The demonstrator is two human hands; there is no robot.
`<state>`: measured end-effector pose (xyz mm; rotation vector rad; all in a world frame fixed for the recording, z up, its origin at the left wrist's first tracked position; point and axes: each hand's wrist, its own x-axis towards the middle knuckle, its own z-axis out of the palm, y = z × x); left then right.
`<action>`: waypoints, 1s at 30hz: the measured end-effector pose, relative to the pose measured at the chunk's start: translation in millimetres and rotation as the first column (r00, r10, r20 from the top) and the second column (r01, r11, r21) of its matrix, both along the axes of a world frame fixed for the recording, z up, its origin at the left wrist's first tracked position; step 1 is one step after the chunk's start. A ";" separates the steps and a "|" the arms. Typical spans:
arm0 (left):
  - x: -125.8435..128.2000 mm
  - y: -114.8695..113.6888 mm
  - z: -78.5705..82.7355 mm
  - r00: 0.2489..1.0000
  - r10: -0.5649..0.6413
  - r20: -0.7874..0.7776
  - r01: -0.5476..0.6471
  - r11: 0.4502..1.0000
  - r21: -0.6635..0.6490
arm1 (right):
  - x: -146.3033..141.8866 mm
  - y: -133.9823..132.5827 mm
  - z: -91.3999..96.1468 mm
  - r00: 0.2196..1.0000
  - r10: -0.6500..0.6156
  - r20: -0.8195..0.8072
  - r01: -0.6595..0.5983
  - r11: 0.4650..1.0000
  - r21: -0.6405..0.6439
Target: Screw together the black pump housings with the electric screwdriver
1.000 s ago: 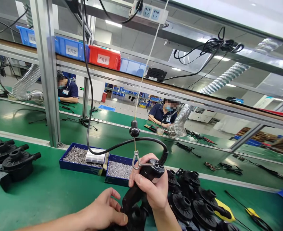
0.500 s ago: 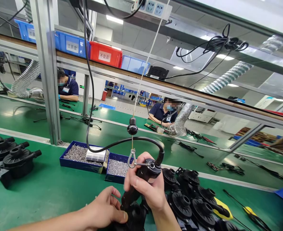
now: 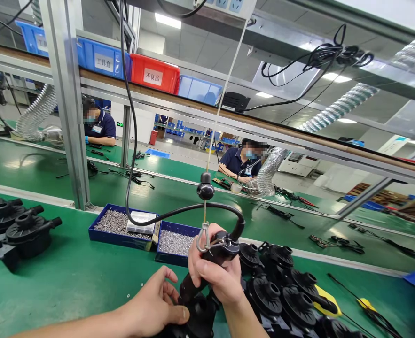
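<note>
My right hand [image 3: 216, 270] is wrapped round a black electric screwdriver [image 3: 193, 284], which hangs by a metal hook from a cord and has a thick cable at its top. The screwdriver tilts, its lower end down at a black round pump housing [image 3: 202, 314] at the bottom edge. Its tip is hidden. Fingers curled and thumb pressed on the housing, my left hand [image 3: 161, 303] grips it beside the screwdriver. Beyond my hands stand a blue tray of screws [image 3: 103, 237] and a blue tray of small metal parts [image 3: 170, 258].
Several black pump housings [image 3: 265, 298] crowd the right, with more housings [image 3: 27, 234] at far left. A yellow-handled tool [image 3: 365, 305] lies at right. A metal post [image 3: 64, 108] rises at left. Two people [image 3: 99, 126] sit at the bench beyond.
The view has shifted slightly. The screwdriver, its hook and my right hand sit a little further right. Both hands keep their holds.
</note>
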<state>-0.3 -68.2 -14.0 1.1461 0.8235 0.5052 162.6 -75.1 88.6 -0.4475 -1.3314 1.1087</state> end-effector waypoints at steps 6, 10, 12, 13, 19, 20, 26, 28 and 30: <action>-0.6 3.1 1.4 1.000 -0.022 0.006 0.022 1.000 -0.007 | 1.3 1.6 0.2 0.998 0.063 0.000 -0.063 0.998 -0.028; 0.2 4.4 1.8 0.999 -0.030 0.011 0.030 0.999 -0.013 | 1.9 1.7 -1.7 0.996 0.088 -0.010 -0.088 0.996 0.024; 1.9 5.8 -1.8 0.999 -0.038 0.031 0.039 0.999 -0.021 | 2.5 1.1 -1.6 0.996 0.091 -0.013 -0.090 0.995 0.033; 2.6 7.1 -3.7 0.998 -0.043 0.041 0.044 0.999 -0.023 | 3.0 0.6 -1.2 0.995 0.097 -0.012 -0.097 0.995 0.028; -12.3 30.0 8.3 0.980 -0.169 -0.101 0.188 0.958 0.216 | 9.1 -2.7 4.7 0.996 0.061 0.072 -0.062 0.998 0.020; -18.0 35.4 13.6 0.968 -0.155 -0.199 0.218 0.909 0.355 | 9.2 -2.9 5.7 0.995 0.024 0.096 -0.028 0.999 0.035; -37.8 60.2 18.8 0.664 0.152 -0.732 0.587 0.500 0.636 | -0.2 -3.1 11.9 0.880 -0.367 0.302 0.363 0.929 0.073; -36.2 64.0 10.6 0.658 0.127 -0.743 0.609 0.491 0.623 | -2.2 -2.1 13.4 0.822 -0.451 0.348 0.443 0.890 0.109; -33.5 66.6 2.8 0.657 0.118 -0.744 0.620 0.478 0.623 | -2.2 -0.8 14.2 0.797 -0.484 0.360 0.465 0.874 0.143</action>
